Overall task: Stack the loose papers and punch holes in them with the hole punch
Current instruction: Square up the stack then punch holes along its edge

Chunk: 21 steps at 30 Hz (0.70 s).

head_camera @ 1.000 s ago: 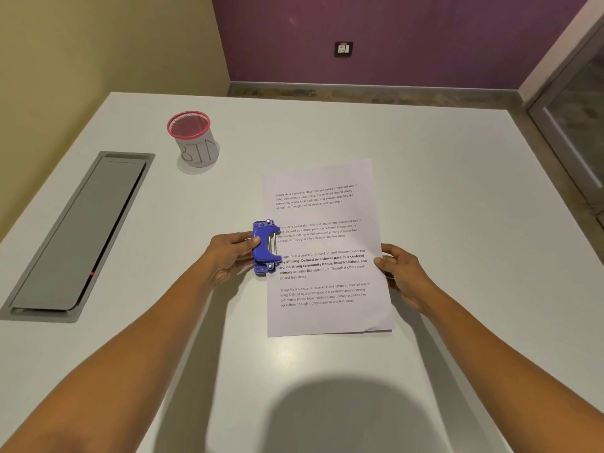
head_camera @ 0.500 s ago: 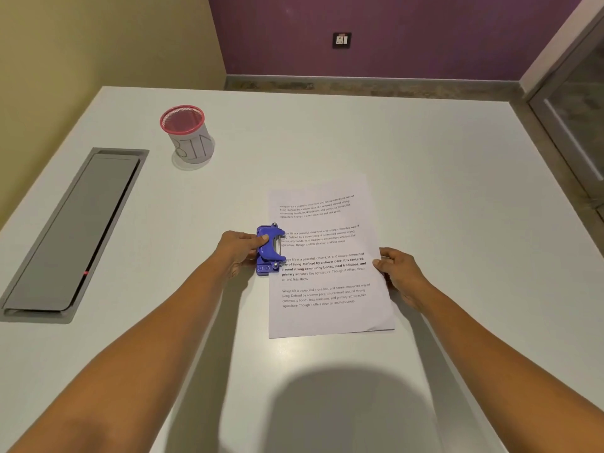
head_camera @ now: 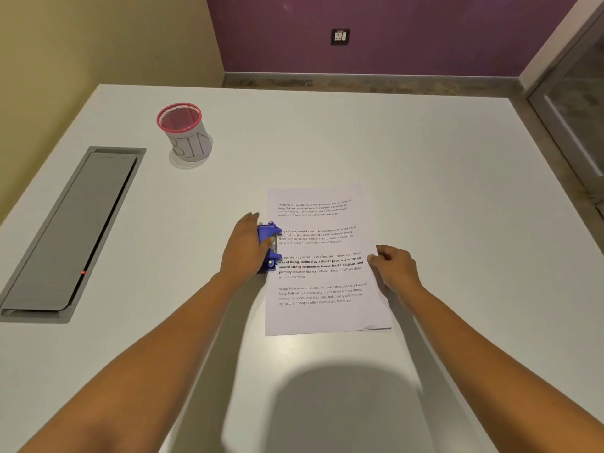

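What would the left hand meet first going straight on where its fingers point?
Probably only bare table: the left hand, on the hole punch, points alongside the papers; the cup sits leftward.

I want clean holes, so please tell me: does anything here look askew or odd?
Only a small thing: the near right corner of the papers looks slightly lifted, with a dark sliver beneath. The hole punch sits on their left edge.
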Tool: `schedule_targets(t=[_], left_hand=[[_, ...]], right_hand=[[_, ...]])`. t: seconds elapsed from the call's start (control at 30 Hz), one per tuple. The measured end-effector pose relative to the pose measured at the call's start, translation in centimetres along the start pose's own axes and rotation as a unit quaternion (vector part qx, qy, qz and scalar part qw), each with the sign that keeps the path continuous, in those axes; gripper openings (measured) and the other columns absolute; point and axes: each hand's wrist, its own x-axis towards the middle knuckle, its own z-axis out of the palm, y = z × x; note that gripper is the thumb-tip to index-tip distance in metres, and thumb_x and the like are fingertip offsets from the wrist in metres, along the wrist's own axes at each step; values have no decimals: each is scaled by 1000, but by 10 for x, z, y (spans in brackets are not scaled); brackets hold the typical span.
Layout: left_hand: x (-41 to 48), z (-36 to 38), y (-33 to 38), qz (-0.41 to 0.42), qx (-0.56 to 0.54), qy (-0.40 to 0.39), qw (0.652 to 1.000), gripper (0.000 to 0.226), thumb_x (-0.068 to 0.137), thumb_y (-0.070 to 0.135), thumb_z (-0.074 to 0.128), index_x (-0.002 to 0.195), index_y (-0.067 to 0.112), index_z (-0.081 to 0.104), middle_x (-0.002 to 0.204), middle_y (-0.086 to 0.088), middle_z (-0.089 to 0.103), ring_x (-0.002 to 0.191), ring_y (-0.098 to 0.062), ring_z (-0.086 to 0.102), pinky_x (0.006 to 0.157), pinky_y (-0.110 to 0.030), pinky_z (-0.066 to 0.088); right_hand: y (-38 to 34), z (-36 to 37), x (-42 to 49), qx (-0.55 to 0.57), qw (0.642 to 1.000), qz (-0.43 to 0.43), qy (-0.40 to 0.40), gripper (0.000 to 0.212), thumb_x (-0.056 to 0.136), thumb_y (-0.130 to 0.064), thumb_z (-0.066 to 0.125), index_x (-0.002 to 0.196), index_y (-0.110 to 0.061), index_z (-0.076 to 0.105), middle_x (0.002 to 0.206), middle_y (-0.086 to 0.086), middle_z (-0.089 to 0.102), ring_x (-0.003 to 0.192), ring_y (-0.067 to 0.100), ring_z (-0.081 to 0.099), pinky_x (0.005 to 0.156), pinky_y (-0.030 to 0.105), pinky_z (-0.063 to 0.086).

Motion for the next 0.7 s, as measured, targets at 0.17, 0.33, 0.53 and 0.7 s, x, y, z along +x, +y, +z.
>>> schedule_targets(t=[0.17, 0.33, 0.53, 0.7], left_hand=[[2, -7, -8, 72, 138, -109, 982, 91, 78, 51, 63, 146, 10, 18, 157, -8, 14, 145, -21, 10, 116, -46, 6], [9, -19, -16, 54, 119, -180, 975, 96, 66, 42, 78, 142, 15, 26, 148, -4, 35, 133, -23, 36, 107, -42, 26], [12, -23, -12, 49, 88, -144, 985, 63, 74, 28, 72, 130, 24, 44, 111, 0, 62, 87, -19, 49, 69, -28, 35], [12, -24, -9, 48, 105, -142, 983, 63, 74, 28, 73, 130, 23, 44, 110, -4, 63, 87, -21, 48, 71, -29, 37]], right_hand=[[-3, -1, -1, -10, 999, 5, 38, 28, 85, -9, 58, 103, 13, 58, 117, 29, 59, 112, 41, 53, 97, 43, 44], [-1, -1, -3, -19, 999, 1, 40, 20, 85, -5, 56, 98, 9, 63, 109, 28, 64, 110, 39, 54, 92, 36, 45], [0, 1, -7, -9, 999, -13, 48, 25, 85, 1, 54, 104, -5, 69, 99, 16, 71, 97, 31, 61, 78, 23, 43], [0, 3, -7, -3, 998, -16, 57, 27, 84, 2, 56, 106, -5, 69, 99, 18, 71, 92, 30, 62, 71, 18, 41]])
